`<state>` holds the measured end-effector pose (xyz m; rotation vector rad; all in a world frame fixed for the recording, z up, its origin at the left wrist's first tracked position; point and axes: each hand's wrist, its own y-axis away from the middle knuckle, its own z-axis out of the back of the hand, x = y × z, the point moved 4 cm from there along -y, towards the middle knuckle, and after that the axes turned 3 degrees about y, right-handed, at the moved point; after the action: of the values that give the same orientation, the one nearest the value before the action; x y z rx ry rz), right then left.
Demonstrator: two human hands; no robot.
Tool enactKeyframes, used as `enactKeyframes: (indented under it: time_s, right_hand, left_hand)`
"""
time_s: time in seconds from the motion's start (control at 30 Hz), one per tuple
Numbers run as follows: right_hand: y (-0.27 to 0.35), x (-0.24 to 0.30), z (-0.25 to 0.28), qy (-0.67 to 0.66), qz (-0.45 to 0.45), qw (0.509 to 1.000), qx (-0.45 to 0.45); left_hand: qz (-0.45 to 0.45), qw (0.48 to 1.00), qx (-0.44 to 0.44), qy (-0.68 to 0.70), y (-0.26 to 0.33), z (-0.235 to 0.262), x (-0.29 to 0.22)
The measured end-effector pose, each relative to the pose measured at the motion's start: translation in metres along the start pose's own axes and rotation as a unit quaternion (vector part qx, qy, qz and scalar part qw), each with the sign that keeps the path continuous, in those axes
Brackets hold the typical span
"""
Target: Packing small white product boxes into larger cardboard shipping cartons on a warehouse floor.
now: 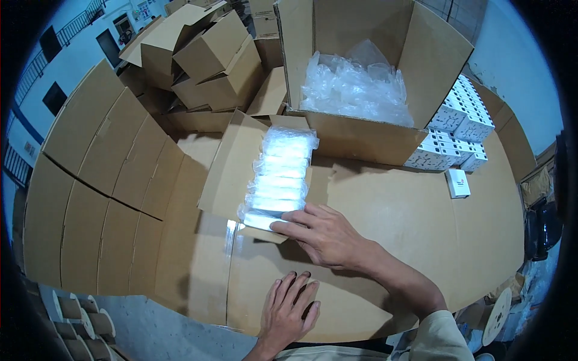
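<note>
An open cardboard box point(218, 174) stands on the table with a row of clear-plastic-wrapped packets point(278, 185) inside. My right hand point(328, 236) reaches over the box's near right corner, with thumb and fingers closed on the nearest wrapped packet point(259, 221). Part of that packet is hidden under the fingers, and the contents blur under glare. My left hand point(290, 308) rests on the cardboard-covered table point(373, 301) near its front edge. Its fingers are apart and it holds nothing.
A large open carton point(355, 137) of clear plastic bags stands at the back. Stacked white boxes point(442, 147) and a single small white box point(457, 183) are to its right. Flattened-looking cartons point(90, 180) line the left; empty cartons point(211, 54) pile up behind. Spools point(81, 313) sit lower left.
</note>
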<state>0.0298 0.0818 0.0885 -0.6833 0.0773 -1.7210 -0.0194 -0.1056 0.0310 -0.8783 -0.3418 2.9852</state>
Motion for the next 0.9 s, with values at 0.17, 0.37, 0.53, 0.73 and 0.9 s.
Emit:
enactKeyframes:
  time_s: [0.17, 0.37, 0.53, 0.73, 0.9]
  right_hand:
    - [0.005, -0.003, -0.009, -0.030, -0.007, 0.999, 0.029]
    - [0.007, -0.004, -0.012, -0.021, -0.008, 0.999, 0.034]
    - [0.013, 0.003, 0.005, -0.052, -0.034, 0.997, 0.040]
    - [0.050, -0.017, 0.061, -0.030, -0.075, 0.995, -0.056]
    - [0.101, -0.049, 0.101, 0.018, -0.159, 0.984, -0.072]
  left_hand:
    - [0.005, 1.000, 0.001, 0.004, 0.001, -0.003, 0.001]
    - [0.003, 1.000, -0.002, 0.000, 0.002, -0.003, 0.000]
    - [-0.008, 0.999, 0.031, -0.008, -0.009, -0.008, -0.004]
    - [-0.100, 0.993, 0.052, 0.019, -0.048, -0.030, -0.018]
    - [-0.108, 0.993, 0.036, 0.040, -0.103, -0.055, -0.030]
